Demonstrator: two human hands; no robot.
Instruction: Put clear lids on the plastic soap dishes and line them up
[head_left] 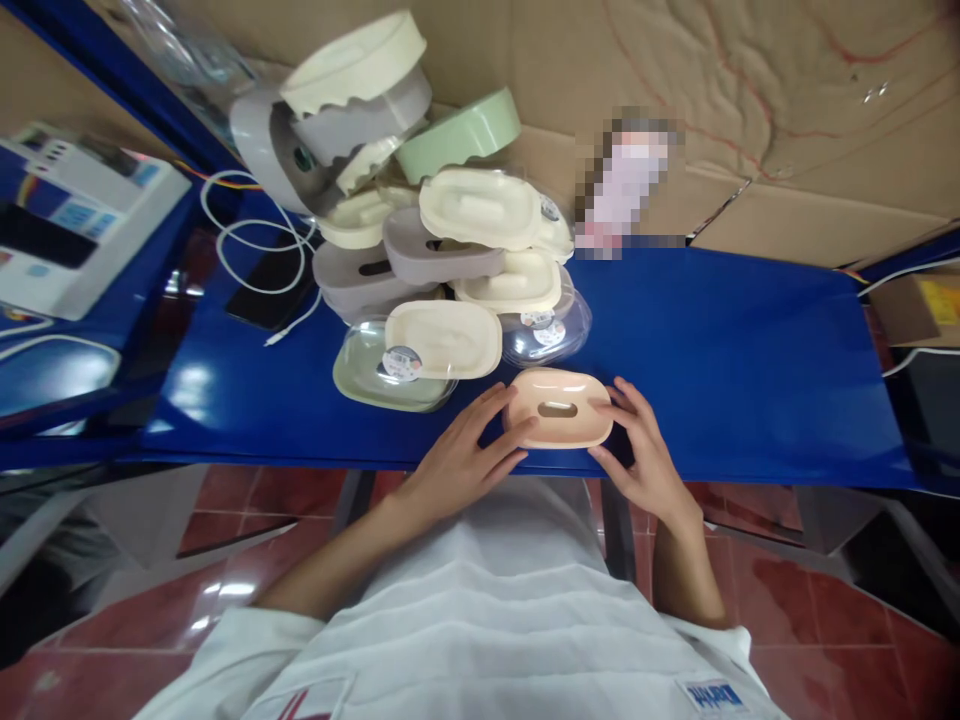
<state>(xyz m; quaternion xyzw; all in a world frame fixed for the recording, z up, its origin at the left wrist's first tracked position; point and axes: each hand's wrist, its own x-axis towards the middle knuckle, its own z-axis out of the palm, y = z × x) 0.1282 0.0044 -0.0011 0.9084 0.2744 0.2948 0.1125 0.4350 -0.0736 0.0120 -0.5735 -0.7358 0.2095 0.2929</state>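
Head view: left hand (463,452) and right hand (646,462) clasp the peach dish (566,432) between them, apparently steadying it; moving it calls for 2 even grips.

White top (487,625), blue lettering (714,696), perhaps embroidered

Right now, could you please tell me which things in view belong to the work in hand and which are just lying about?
In the work:
Peach slotted tray, between left hand and right hand
Probably, by likeness: cream trays, grey slotted trays, clear covers

Apparently just lying about:
White cable
Dark phone-like slab
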